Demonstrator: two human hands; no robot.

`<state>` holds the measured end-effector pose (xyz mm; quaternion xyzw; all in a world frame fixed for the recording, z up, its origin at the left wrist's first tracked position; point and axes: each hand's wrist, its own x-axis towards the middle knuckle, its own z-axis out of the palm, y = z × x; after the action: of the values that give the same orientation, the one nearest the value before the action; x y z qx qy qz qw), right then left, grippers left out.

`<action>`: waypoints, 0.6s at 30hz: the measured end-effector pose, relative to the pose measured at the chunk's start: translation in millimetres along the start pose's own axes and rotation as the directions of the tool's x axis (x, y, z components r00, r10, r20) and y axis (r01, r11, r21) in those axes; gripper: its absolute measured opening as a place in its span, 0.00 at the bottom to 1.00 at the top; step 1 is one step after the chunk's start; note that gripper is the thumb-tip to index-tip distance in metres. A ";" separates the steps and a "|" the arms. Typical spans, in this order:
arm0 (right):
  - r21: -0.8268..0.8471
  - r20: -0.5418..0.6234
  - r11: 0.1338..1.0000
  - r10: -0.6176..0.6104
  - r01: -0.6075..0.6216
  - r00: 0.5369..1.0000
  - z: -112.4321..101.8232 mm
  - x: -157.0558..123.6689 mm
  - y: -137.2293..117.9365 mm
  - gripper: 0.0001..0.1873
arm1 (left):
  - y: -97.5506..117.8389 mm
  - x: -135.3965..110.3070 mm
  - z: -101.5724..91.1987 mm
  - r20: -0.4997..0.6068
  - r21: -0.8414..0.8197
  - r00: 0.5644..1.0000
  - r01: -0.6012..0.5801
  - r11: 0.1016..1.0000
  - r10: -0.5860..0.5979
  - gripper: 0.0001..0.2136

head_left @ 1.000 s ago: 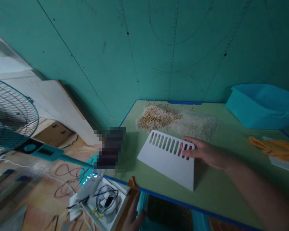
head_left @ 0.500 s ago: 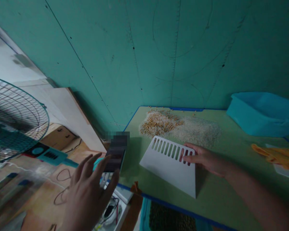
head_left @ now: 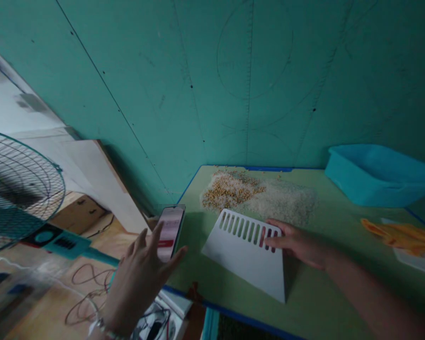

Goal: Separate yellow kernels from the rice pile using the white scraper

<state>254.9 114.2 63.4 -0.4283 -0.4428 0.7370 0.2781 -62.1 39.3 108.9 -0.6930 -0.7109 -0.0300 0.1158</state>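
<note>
My left hand (head_left: 141, 274) reaches over the table's left edge with its fingers spread. Just beyond its fingertips a smartphone (head_left: 172, 226) stands tilted, its screen lit with a red button; whether a finger touches the glass I cannot tell. My right hand (head_left: 290, 241) grips a white plastic scraper (head_left: 246, 257) by the slotted end, thumb and fingers around its right corner. The scraper is held at a slant over the green tabletop (head_left: 315, 293). Behind it lies a spread of white rice (head_left: 283, 200) mixed with yellow beans (head_left: 230, 191) on the left.
A blue plastic basin (head_left: 378, 182) sits at the back right, with an orange cloth (head_left: 403, 236) in front of it. On the left stand a fan (head_left: 24, 198) and leaning boards (head_left: 102, 174). Cables (head_left: 88, 288) lie on the floor. A green wall (head_left: 156, 85) rises behind the table.
The phone's screen has gone from dark to lit. My left hand has shifted slightly right against the phone, fingers still spread. My right hand keeps hold of the scraper; the whole view has shifted a little.
</note>
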 end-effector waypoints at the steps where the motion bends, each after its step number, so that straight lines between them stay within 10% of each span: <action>1: -0.009 0.001 1.000 0.001 -0.001 1.000 -0.1 -0.1 0.2 0.20 | 3.7 0.2 -1.0 0.015 -0.054 0.997 0.078 0.996 -0.077 0.29; 18: -0.003 0.017 0.999 -0.035 0.035 0.999 2.7 -2.5 -4.7 0.20 | 9.4 10.3 -7.0 0.075 -0.185 0.969 0.247 0.951 -0.237 0.31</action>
<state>253.9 113.1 69.2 -0.4147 -0.4539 0.7349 0.2862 -52.0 48.3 116.7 -0.6090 -0.7871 -0.0949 0.0249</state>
